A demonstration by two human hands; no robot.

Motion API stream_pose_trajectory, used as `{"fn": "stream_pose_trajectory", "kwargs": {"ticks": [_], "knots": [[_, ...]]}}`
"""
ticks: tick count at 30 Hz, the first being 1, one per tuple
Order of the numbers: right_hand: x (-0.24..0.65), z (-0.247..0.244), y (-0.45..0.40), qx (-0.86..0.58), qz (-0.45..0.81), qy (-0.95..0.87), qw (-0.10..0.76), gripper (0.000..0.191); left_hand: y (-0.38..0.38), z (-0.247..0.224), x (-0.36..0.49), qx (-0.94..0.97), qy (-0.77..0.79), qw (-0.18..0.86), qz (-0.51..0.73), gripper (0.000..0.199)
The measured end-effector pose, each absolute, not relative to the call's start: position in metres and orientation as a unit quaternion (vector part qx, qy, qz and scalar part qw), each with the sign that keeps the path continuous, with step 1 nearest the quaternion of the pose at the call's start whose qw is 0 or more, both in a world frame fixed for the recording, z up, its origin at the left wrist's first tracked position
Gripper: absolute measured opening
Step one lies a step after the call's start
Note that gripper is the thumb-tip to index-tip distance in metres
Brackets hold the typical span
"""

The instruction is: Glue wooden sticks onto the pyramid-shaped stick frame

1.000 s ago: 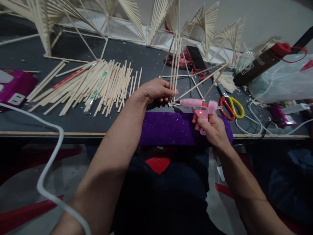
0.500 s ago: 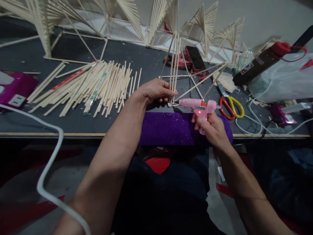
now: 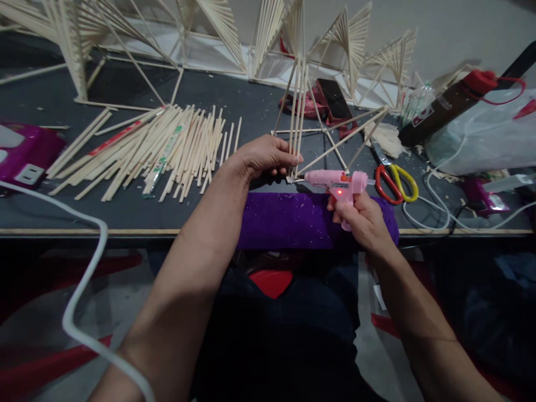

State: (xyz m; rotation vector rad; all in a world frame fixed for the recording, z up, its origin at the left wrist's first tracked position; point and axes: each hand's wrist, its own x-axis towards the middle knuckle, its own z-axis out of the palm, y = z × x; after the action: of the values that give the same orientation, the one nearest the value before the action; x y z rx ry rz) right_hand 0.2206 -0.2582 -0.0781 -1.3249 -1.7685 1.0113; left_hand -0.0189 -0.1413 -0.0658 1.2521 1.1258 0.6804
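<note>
A pink glue gun [image 3: 335, 181] with a lit red light is gripped by my right hand [image 3: 358, 218]. Its nozzle points left, close to the lower corner of a frame of thin wooden sticks [image 3: 322, 154]. Several sticks [image 3: 298, 111] of that frame rise upright from this corner. My left hand [image 3: 274, 156] pinches the upright sticks low down, just above the corner. A purple cloth pad [image 3: 288, 220] lies at the table edge below both hands.
Loose wooden sticks [image 3: 142, 151] lie in a heap at left, beside a purple power socket box [image 3: 31, 151]. Finished-looking stick structures [image 3: 221, 33] stand along the back. Scissors [image 3: 389, 181], a phone [image 3: 334, 99], a dark bottle [image 3: 448, 106] and a white cable [image 3: 84, 273] are around.
The glue gun has shifted very slightly left and down near the frame's corner. My left hand keeps its pinch on the sticks.
</note>
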Motion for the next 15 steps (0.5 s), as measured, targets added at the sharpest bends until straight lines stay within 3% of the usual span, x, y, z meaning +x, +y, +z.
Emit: {"fn": "stream_pose_trajectory", "kwargs": {"ticks": [15], "knots": [[0.2193, -0.0804, -0.2582, -0.506, 0.382, -0.680, 0.368, 0.019, -0.1420, -0.0639, -0.0187, 0.547, 0.491, 0.618, 0.279, 0.008]]}}
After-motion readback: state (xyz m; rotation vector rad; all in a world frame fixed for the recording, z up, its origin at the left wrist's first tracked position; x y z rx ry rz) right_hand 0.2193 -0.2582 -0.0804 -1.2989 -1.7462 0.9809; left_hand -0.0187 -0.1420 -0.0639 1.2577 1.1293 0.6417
